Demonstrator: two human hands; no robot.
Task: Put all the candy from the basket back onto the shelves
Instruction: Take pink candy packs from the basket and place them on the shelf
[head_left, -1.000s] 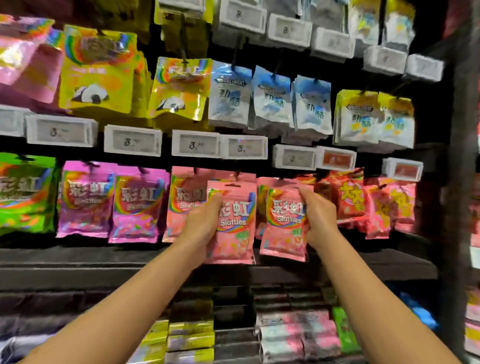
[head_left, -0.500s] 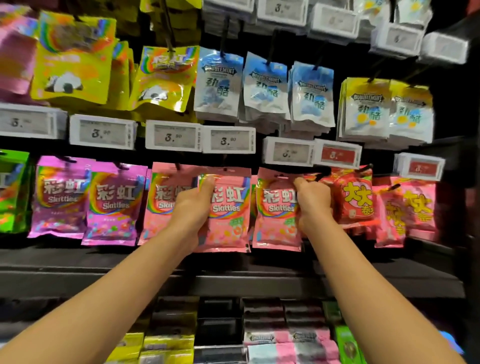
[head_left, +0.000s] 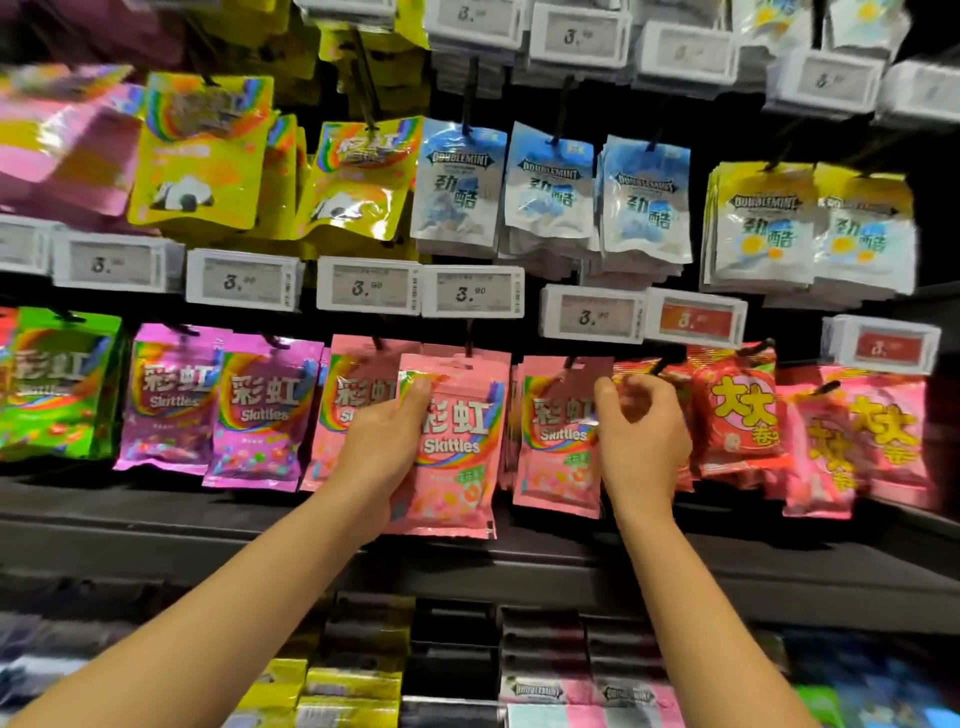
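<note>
- A dark shop shelf rack (head_left: 467, 566) fills the view, hung with rows of glossy candy pouches under white price tags (head_left: 472, 292).
- The left hand (head_left: 382, 452) holds a flat pink Skittles pouch (head_left: 457, 447) upright, long axis vertical, thumb curled over its front, its hanging hole just below a black peg (head_left: 469, 338).
- Directly right of that grip hangs a pink row of matching pouches (head_left: 558, 436).
- The right hand (head_left: 641, 441), the nearer to that row, has fingers curled at the front pouch's edge; whether it pinches it I cannot tell.
- No basket is visible.
</note>
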